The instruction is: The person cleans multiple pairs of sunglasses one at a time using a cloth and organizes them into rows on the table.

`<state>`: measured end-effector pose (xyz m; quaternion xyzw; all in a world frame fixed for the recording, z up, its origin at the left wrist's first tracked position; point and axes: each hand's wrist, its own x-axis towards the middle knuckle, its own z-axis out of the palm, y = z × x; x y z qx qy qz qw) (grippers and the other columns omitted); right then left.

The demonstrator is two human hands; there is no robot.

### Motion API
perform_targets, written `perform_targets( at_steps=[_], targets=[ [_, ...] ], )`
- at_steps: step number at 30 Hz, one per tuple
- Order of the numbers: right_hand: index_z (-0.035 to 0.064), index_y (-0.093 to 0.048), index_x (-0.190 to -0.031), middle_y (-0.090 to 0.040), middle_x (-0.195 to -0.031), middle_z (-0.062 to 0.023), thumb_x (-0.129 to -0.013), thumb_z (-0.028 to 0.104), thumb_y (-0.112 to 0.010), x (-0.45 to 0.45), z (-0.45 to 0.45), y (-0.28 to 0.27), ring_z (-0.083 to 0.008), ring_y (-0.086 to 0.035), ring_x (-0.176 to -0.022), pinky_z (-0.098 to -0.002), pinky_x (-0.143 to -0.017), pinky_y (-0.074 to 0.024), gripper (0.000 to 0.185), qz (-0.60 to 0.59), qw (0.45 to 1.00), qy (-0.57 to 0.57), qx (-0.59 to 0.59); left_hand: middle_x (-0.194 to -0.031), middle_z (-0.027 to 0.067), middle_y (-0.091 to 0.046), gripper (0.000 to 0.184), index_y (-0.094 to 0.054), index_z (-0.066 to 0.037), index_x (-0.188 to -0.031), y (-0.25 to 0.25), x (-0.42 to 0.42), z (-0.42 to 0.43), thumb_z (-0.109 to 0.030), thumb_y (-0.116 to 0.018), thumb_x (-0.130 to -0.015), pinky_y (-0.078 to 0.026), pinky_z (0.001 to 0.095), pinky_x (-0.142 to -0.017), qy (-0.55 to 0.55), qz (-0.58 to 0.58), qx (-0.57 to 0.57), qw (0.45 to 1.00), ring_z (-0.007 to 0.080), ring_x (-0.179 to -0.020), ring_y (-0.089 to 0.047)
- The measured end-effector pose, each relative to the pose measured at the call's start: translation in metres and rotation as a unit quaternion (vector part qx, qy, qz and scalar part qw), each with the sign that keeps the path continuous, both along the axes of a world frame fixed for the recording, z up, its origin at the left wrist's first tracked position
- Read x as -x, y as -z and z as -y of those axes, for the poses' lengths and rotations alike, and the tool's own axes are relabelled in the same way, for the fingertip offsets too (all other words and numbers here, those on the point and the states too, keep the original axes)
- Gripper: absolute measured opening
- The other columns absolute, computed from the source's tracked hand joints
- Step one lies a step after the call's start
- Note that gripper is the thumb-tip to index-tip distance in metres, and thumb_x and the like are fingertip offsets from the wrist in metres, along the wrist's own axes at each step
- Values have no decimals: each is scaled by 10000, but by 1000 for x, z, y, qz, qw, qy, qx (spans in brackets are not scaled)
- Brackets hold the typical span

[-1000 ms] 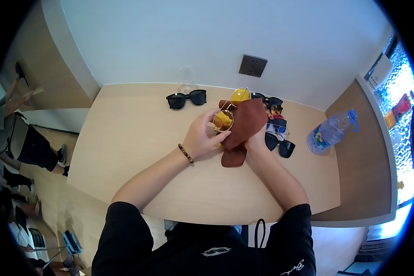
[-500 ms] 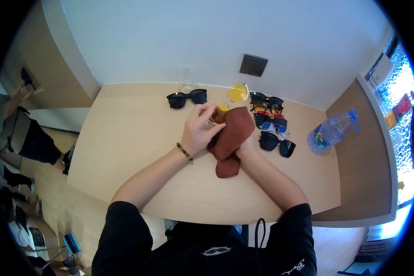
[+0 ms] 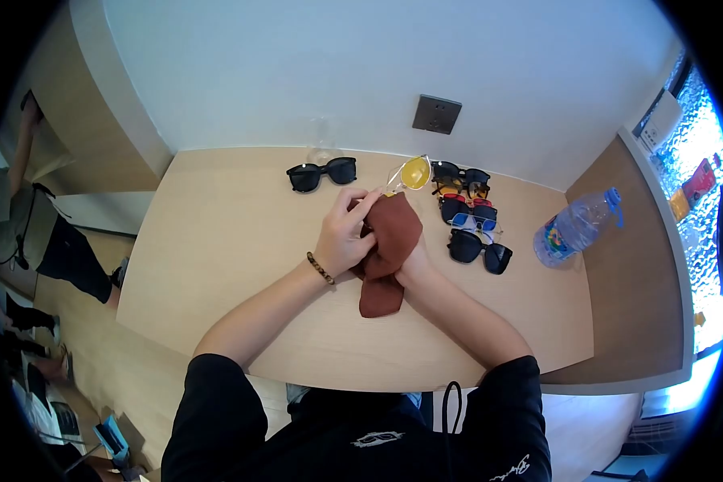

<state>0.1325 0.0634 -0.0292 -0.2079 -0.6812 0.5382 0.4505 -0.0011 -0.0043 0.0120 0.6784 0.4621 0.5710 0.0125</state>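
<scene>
Yellow-lensed glasses (image 3: 415, 172) with a thin metal frame are held between my two hands, one lens showing beyond the fingers. My left hand (image 3: 344, 234) pinches them on the near side, a beaded bracelet round its wrist. A reddish-brown cloth (image 3: 395, 233) drapes over my right hand (image 3: 414, 263) and hides its fingers; it lies against the glasses, and its lower end hangs toward the table. The other lens is covered by hand and cloth. Right of the cloth, dark sunglasses (image 3: 479, 251) are nearest in a column of several pairs.
Black sunglasses (image 3: 322, 173) lie at the back left of the table (image 3: 217, 241), near a clear object by the wall. A plastic bottle (image 3: 570, 229) stands at the right by the wooden side panel (image 3: 635, 265). People (image 3: 72, 257) are beyond the table's left side.
The cloth and my right hand have moved left, toward my left hand. The cloth now covers the near lens, which showed earlier. The bystander's arm at the left has moved.
</scene>
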Motion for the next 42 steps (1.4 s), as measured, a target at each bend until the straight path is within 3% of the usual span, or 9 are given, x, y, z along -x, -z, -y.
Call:
perform_targets(
  at_steps=[12, 14, 17, 20, 26, 33, 35, 38, 42],
  targets=[
    [73, -669, -972, -691, -965, -69, -793, 87, -664, -14, 1, -54, -247, -666, -846, -338, -719, -538, 180, -79, 947, 30, 310, -1064, 112, -587, 649, -598, -16, -1354, 2, 2, -1, 75, -751, -730, -527, 318, -801, 9, 29, -7, 1000, 235, -927, -616],
    [89, -599, -1145, -649, -1120, -30, -966, 132, -621, -23, -36, -41, -109, -647, -990, -286, -786, -533, 185, 447, 837, 25, -316, -1054, 114, -584, 636, -586, -7, -1361, 0, 4, -1, 25, -788, -759, -524, 327, -809, -23, 34, -17, 999, 227, -918, -611],
    [71, -635, -1087, -671, -1082, -70, -899, 153, -673, -21, -1, -145, -140, -659, -958, -294, -764, -535, 209, 637, 701, 24, -321, -1061, 121, -586, 638, -578, 0, -1368, -6, 7, 2, -38, -819, -779, -524, 333, -839, -47, 43, 12, 998, 233, -943, -617],
    [38, -659, -1070, -693, -1053, -115, -782, 186, -739, -33, -33, -65, -206, -664, -935, -296, -765, -536, 333, -13, 968, -20, 251, -1084, 129, -590, 642, -574, 6, -1370, -1, 10, -2, -82, -833, -789, -524, 337, -863, -42, 28, -7, 999, 242, -976, -624],
    [43, -640, -1096, -672, -1095, -76, -947, 263, -621, -45, -11, -123, -203, -642, -923, -315, -779, -533, 267, 368, 787, 211, -447, -1141, 148, -589, 632, -572, 2, -1372, -6, 4, 1, -72, -819, -795, -528, 347, -878, 18, -36, -13, 999, 268, -1015, -629],
    [46, -586, -1144, -655, -1084, -46, -1024, 311, -526, -49, -60, -65, -183, -638, -940, -314, -815, -525, 297, 109, 945, 175, -252, -1182, 161, -585, 565, -587, -3, -1343, -1, 4, 0, -46, -787, -816, -528, 380, -894, 32, -4, 5, 999, 295, -1042, -628],
    [37, -575, -1169, -654, -1090, -47, -1028, 328, -523, -46, -70, -52, -167, -639, -952, -318, -811, -533, 328, -220, 927, -112, 281, -1283, 172, -546, 691, -483, 24, -1423, 2, 10, -2, 1, -786, -802, -478, 387, -996, -10, -82, -31, 996, 301, -1192, -573],
    [25, -566, -1186, -653, -1090, -50, -1040, 290, -496, -48, -75, -57, -167, -642, -968, -317, -820, -536, 310, 242, 934, 103, -242, -1402, 181, -473, 820, -328, 6, -1513, -4, 8, -6, 7, -770, -822, -420, 421, -1084, -59, -21, -102, 993, 316, -1349, -461],
    [17, -563, -1192, -661, -1082, -34, -1014, 260, -532, -48, -27, -124, -159, -640, -986, -311, -832, -523, 303, 254, 964, 23, -68, -1478, 182, -401, 888, -219, -13, -1550, -2, 7, -9, 14, -752, -840, -359, 452, -1144, -74, 57, -82, 992, 312, -1433, -354]
  ],
)
